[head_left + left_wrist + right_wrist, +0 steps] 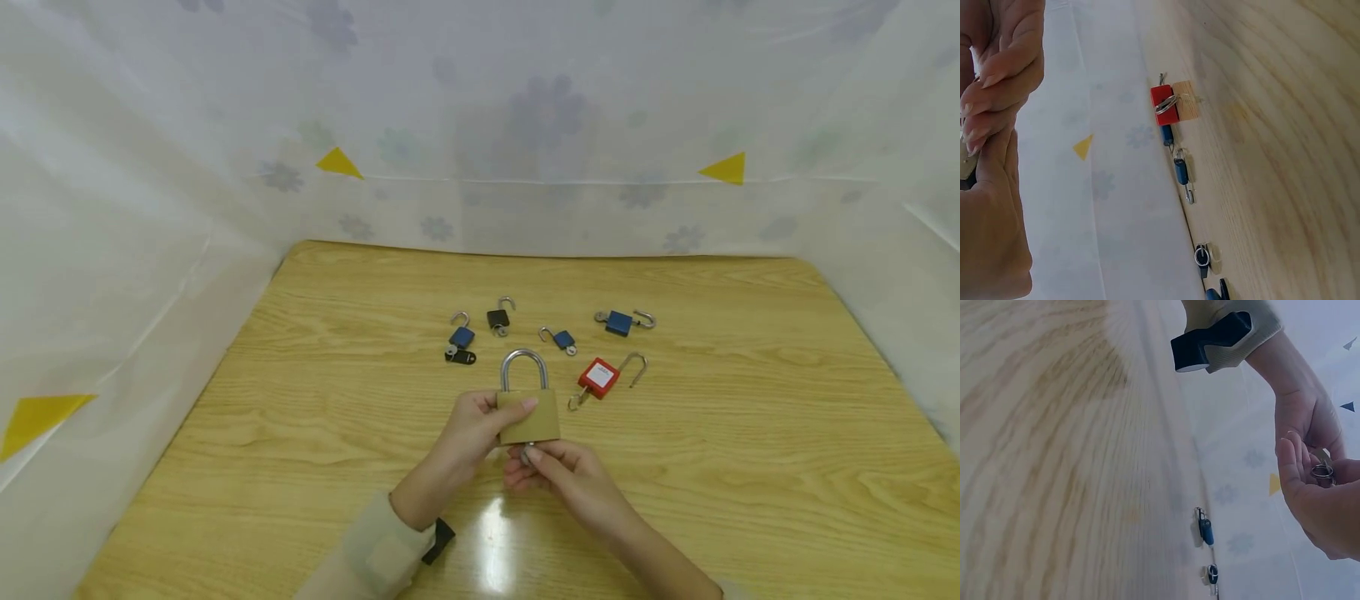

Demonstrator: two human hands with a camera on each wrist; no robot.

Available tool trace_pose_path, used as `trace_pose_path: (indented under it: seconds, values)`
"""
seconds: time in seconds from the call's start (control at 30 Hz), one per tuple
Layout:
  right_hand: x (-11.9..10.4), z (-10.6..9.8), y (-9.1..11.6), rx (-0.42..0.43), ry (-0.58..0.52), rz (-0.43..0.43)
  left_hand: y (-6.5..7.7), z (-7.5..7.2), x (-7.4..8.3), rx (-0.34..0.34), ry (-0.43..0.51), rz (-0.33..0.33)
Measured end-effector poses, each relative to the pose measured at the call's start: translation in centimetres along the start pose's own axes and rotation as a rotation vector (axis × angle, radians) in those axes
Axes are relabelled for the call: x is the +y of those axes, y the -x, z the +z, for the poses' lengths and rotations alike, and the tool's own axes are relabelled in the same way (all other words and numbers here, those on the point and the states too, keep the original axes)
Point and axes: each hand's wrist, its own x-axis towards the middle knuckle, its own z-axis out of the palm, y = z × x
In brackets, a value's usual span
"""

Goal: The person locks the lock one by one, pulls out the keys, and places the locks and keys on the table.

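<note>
A large brass padlock (538, 423) is held upright above the table in the head view. My left hand (468, 429) grips its left side, thumb lying across the front face. Both legs of the steel shackle (524, 360) meet the body. Under the lock, my right hand (558, 468) pinches a key (527, 454) between thumb and fingers at the bottom of the body. A key ring (1322, 474) shows by the right fingers in the right wrist view. The key's tip is hidden.
Beyond the hands lie smaller padlocks with swung-out shackles and keys: a red one (599, 378), a black one (498, 318) and several blue ones, including one (618, 323) at back right. A black tag (461, 357) lies at left. Patterned white sheeting (540, 208) surrounds the wooden table (750, 417).
</note>
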Motion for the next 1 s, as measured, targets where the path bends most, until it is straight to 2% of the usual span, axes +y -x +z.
trace_pose_path:
  seconds: [0.37,0.57,0.77,1.0]
  values:
    - [0.3,0.7,-0.1,0.145,-0.024,-0.089,-0.1,0.6,-0.3,-0.013,0.024,0.019]
    - [0.9,1.0,-0.2,0.155,-0.073,-0.198,-0.3,0.8,-0.6,-0.009,0.048,0.047]
    - [1.0,1.5,-0.2,0.202,-0.043,-0.215,-0.3,0.7,-0.7,-0.015,0.072,0.055]
    - [1.1,1.7,-0.2,0.212,0.002,-0.249,-0.2,0.6,-0.6,-0.017,0.084,0.072]
